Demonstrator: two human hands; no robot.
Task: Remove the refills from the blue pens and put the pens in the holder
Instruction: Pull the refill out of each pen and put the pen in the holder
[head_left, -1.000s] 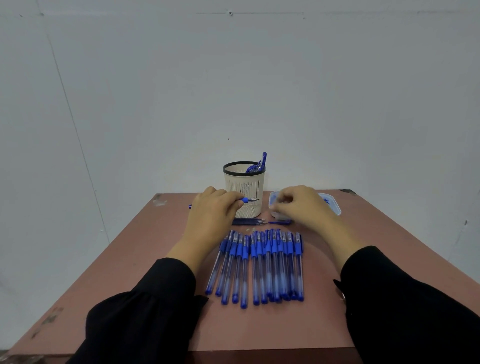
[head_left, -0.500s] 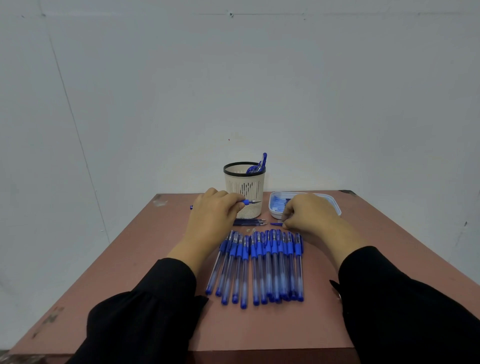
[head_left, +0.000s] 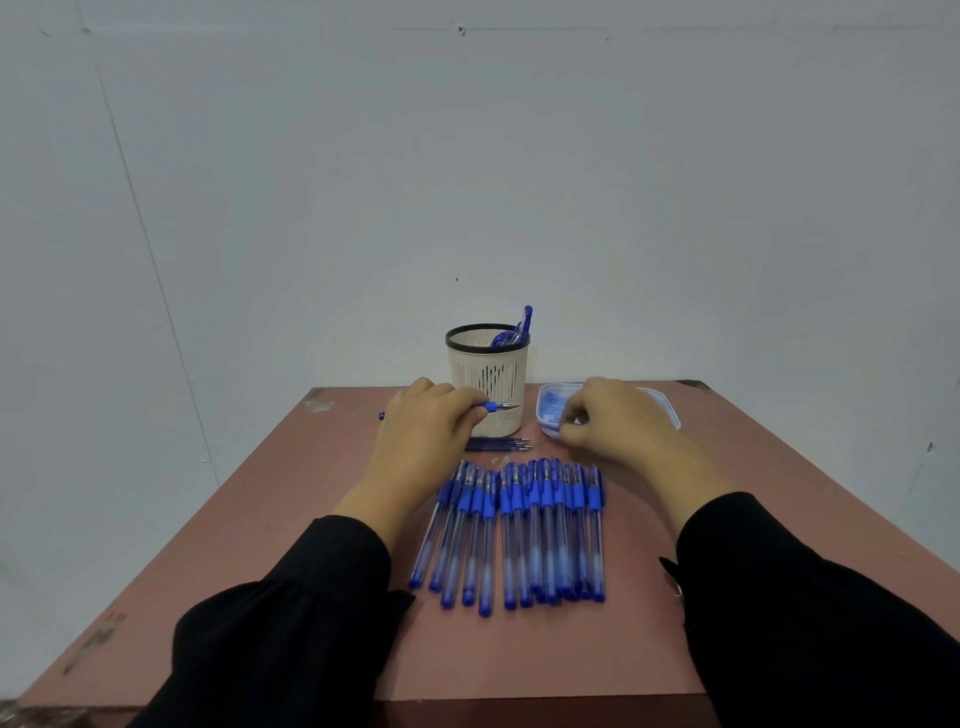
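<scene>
- my left hand (head_left: 426, 431) grips a blue pen (head_left: 491, 407) crosswise, fingers curled round the barrel; its tip pokes out to the right, in front of the holder (head_left: 487, 382), and its back end shows past my knuckles on the left.
- my right hand (head_left: 610, 423) hovers at the near left corner of the clear plastic tray (head_left: 670, 410), fingers curled with the tips pinched together; i cannot tell whether they hold anything, it is too small to see.
- the tray holds small blue bits, blurred.
- the cream holder with a black rim stands at the far middle of the brown table (head_left: 311, 597), with a few blue pens (head_left: 517, 330) leaning inside it.
- the pulled refills (head_left: 498, 445) lie side by side on the table just in front of the holder, between my hands.
- a row of capped blue pens (head_left: 519, 535) lies close together nearer to me, tips pointing away.
- black sleeves (head_left: 291, 623) cover both my forearms.
</scene>
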